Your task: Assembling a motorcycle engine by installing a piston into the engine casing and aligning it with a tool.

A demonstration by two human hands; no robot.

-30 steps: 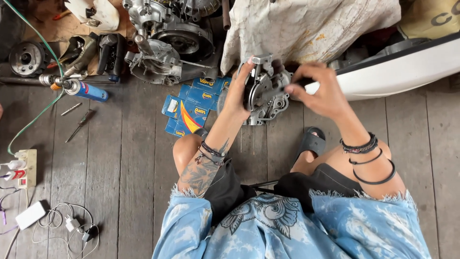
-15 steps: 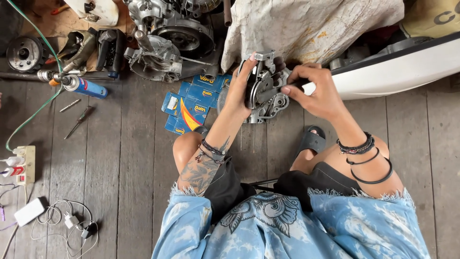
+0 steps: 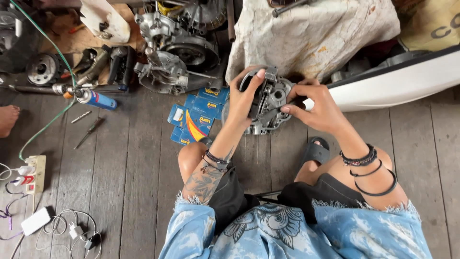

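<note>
I hold a grey metal engine casing (image 3: 269, 101) upright in front of me, above a wooden plank floor. My left hand (image 3: 243, 98) grips its left side, thumb and fingers wrapped over the rim. On the casing's right side my right hand (image 3: 320, 109) clasps it, fingertips pressed against the middle of the part. Both wrists wear dark bead and cord bracelets. My knees and a black sandal (image 3: 315, 151) show below the casing.
Blue cardboard packets (image 3: 194, 120) lie on the floor left of the casing. A larger engine block (image 3: 175, 55), a blue spray can (image 3: 96, 100), a screwdriver (image 3: 88, 132), a power strip (image 3: 34, 173), a stained cloth (image 3: 311, 33) and a white body panel (image 3: 397, 81) surround me. Another person's foot (image 3: 7, 120) sits far left.
My view has shifted slightly. My left hand's fingers have moved higher over the casing's rim, and the casing has turned a little between my hands.
</note>
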